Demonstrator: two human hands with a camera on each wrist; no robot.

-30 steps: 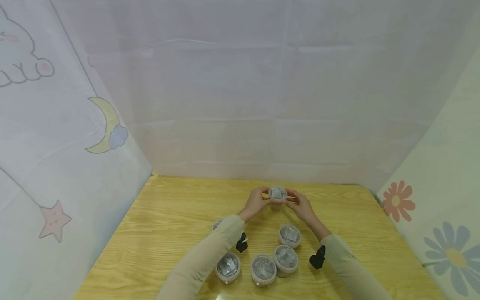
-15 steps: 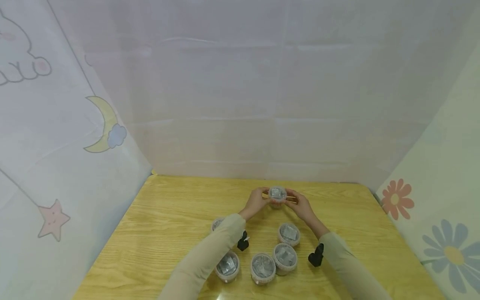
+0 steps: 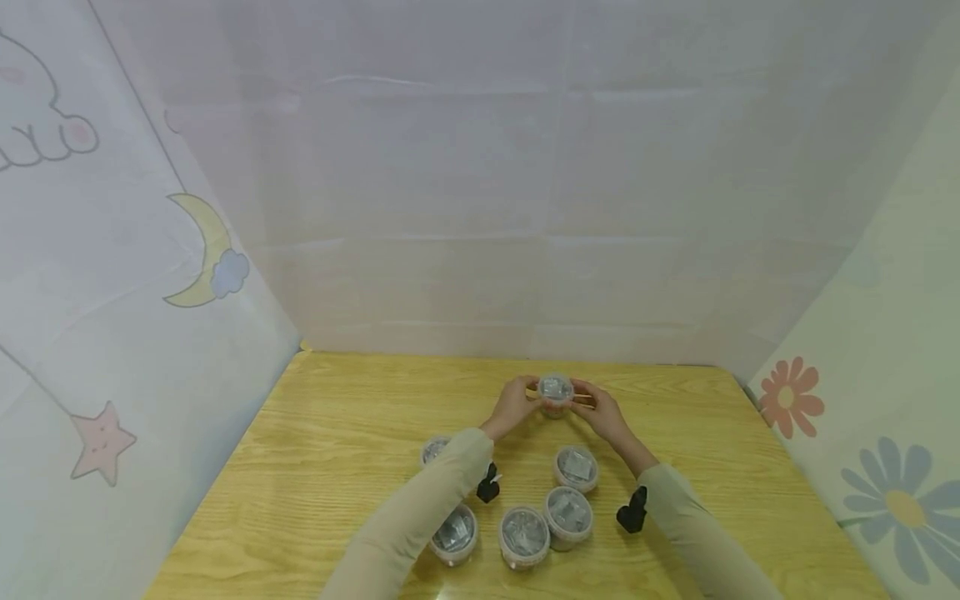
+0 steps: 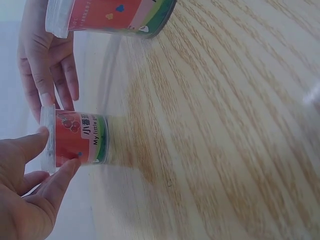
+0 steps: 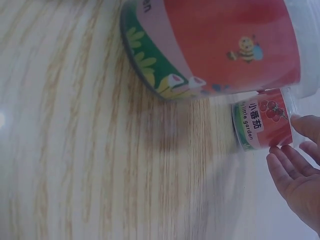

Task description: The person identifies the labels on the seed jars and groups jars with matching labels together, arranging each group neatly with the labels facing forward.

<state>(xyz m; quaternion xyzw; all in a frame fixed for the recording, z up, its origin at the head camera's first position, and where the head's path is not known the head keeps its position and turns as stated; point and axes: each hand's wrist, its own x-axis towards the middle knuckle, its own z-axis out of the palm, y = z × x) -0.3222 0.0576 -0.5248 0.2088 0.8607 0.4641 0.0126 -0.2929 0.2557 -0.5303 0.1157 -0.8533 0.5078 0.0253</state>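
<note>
Near the back of the table, a small clear-lidded plastic tub [image 3: 556,387] is held between both hands. My left hand [image 3: 512,406] grips its left side, thumb at the lid rim and fingers at the wall. Opposite, my right hand [image 3: 604,414] holds the right side the same way. In the left wrist view the tub [image 4: 75,132] is upright to the table, its red label showing tomatoes and "My little" lettering. The right wrist view shows the tub's label [image 5: 262,120] too, with its base close to the wood and the fingers at its lid end.
Similar tubs stand nearer the front: one at right of centre [image 3: 577,469], one touching close below it [image 3: 568,512], one front centre [image 3: 524,536], one front left [image 3: 454,533]. Another tub [image 3: 433,448] is partly behind the left sleeve [image 3: 420,508]. Patterned cloth walls [image 3: 435,283] enclose the table.
Both hands keep the same hold on the tub at the same spot. Only the head view shifts very slightly.
</note>
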